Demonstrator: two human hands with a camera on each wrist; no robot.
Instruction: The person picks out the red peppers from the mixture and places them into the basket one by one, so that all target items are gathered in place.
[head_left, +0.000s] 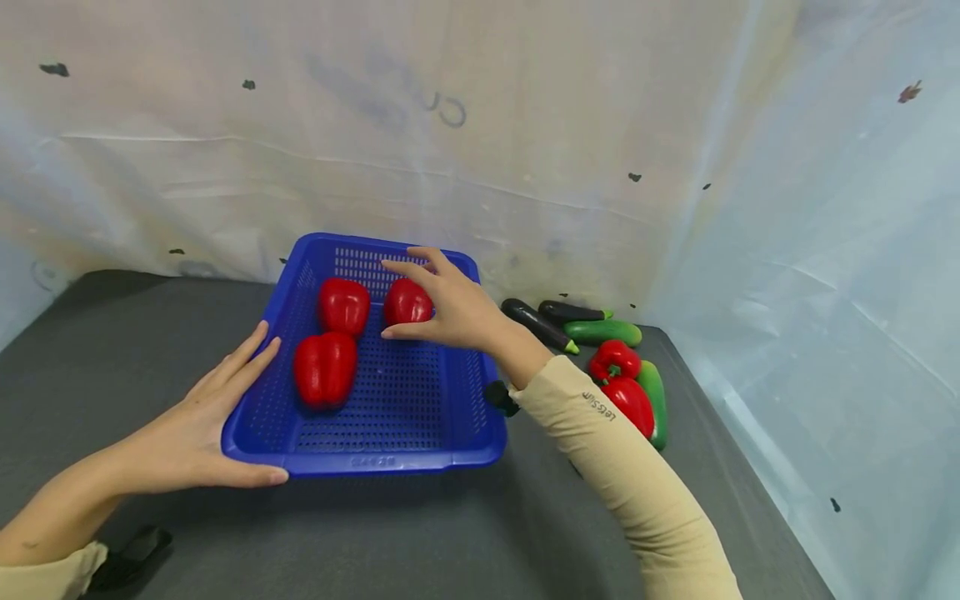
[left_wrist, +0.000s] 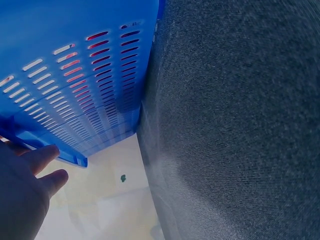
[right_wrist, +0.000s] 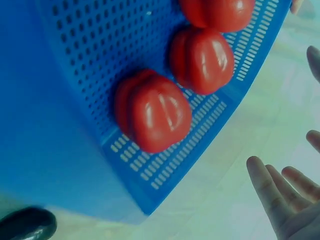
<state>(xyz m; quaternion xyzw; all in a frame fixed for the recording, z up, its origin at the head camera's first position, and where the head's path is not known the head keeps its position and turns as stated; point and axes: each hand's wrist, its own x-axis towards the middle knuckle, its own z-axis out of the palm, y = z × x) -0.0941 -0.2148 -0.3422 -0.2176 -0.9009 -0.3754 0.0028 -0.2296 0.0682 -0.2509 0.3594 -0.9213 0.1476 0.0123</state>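
A blue plastic basket (head_left: 457,417) with slotted walls holds three red bell peppers: one at the back left (head_left: 343,306), one in front of it (head_left: 325,370) and one at the back right (head_left: 407,302). My left hand (head_left: 213,417) rests against the basket's left side, fingers straight along the rim and thumb at the near corner. In the left wrist view, its fingertips (left_wrist: 54,180) are by the rim. Over the basket's right side, my right hand (head_left: 461,308) is spread and holds nothing, thumb and fingers apart around the back right pepper. The right wrist view shows the peppers (right_wrist: 155,112) from close up.
Right of the basket lie two eggplants (head_left: 536,323), a cucumber (head_left: 602,332), two more red bell peppers (head_left: 615,360) and another cucumber (head_left: 654,400). The dark grey table (head_left: 360,542) runs back to a wall of plastic sheeting (head_left: 525,125).
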